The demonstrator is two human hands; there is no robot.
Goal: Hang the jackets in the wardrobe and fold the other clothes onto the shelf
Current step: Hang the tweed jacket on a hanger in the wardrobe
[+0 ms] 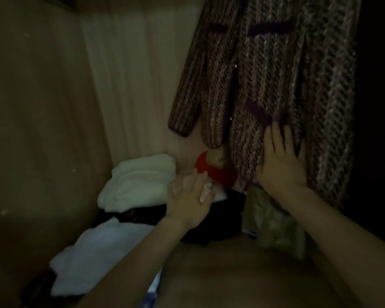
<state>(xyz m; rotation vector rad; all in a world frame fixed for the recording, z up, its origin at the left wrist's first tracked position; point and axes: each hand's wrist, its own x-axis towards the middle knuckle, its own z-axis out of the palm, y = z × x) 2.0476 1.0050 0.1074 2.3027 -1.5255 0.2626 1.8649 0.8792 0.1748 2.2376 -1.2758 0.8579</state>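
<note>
Hands both lie open, holding nothing: right hand [282,161] flat on the hanging knit jacket [276,74] at far right, left hand [190,196] over the clothes heap [140,181] on the wardrobe shelf, best smoothed downward before folding the rest.

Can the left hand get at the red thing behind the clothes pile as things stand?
Probably yes. The left hand hovers open over the dark clothes, fingertips almost at the red item. Nothing lies between them; the hanging knit jacket, pressed by the right hand, covers only its right part.
</note>
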